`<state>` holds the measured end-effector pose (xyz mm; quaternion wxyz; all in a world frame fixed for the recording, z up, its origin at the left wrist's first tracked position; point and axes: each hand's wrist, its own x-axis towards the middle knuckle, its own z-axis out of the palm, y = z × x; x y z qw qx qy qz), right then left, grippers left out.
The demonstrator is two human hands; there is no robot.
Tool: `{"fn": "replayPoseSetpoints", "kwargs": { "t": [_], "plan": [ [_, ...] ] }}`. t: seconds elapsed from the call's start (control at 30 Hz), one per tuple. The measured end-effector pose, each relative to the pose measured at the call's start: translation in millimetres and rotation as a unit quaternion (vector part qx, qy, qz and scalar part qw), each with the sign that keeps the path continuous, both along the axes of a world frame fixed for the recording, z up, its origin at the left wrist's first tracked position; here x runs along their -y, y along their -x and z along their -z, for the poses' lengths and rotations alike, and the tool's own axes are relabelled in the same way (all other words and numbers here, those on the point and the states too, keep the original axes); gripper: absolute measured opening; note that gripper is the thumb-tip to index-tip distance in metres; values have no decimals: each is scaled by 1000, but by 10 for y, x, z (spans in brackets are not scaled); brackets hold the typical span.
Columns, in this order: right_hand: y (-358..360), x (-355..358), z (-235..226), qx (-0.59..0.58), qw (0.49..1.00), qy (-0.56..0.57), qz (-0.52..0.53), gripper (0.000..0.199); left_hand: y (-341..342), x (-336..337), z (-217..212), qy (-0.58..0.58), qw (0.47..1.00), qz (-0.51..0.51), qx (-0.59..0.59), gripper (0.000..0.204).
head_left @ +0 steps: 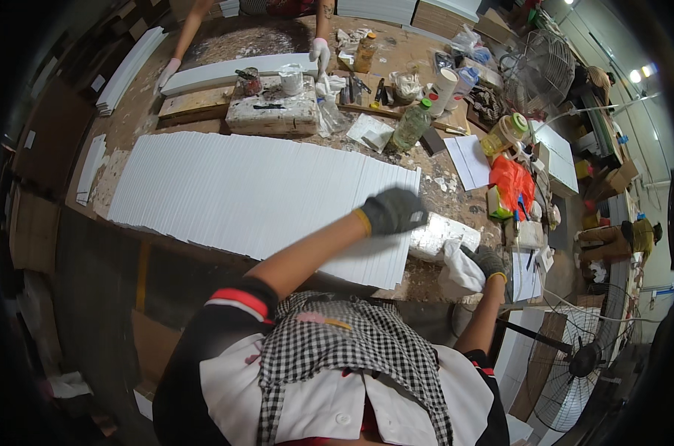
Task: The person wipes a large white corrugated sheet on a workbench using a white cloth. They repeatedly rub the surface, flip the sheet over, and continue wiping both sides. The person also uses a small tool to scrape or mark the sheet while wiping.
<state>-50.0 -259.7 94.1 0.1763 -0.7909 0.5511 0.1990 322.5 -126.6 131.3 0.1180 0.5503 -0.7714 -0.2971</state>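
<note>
Workbench cluttered, paint-stained | left hand gloved, curled, over right end of white slat stack, hold unclear | right hand gloved, gripping white rag beside white block | orange bag right, green-capped bottle behind

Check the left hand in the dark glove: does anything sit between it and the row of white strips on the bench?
Nothing visible does. The left hand lies over the right end of the white strips, with no object between them. The right hand is apart, gripping a white cloth beside a white block.
</note>
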Motion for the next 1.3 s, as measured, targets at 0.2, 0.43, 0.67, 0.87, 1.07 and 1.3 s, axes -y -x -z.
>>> {"fn": "replayPoseSetpoints", "kwargs": {
  "t": [0.2, 0.43, 0.67, 0.87, 1.07, 1.3],
  "plan": [
    [276, -68, 374, 106, 992, 56, 36, 84, 80, 1041, 485, 99, 974, -164, 124, 50],
    [362, -5, 202, 198, 970, 57, 129, 68, 67, 869, 639, 163, 937, 30, 309, 34],
    [-1033, -336, -1135, 818, 552, -146, 69, 48, -184, -905, 172, 294, 904, -302, 72, 53],
    [-3342, -1883, -923, 650, 712, 33, -264, 40, -762, -3052, 541, 321, 603, -711, 166, 93],
    [-4379, -1975, -153, 361, 709, 229, -561, 49, -754, -3465, 987, 37, 584, -811, 29, 107],
    [-5444, -666, -474, 196, 889, 184, -371, 34, -790, -3442, 826, 67, 568, -796, -197, 94]
  ]
}}
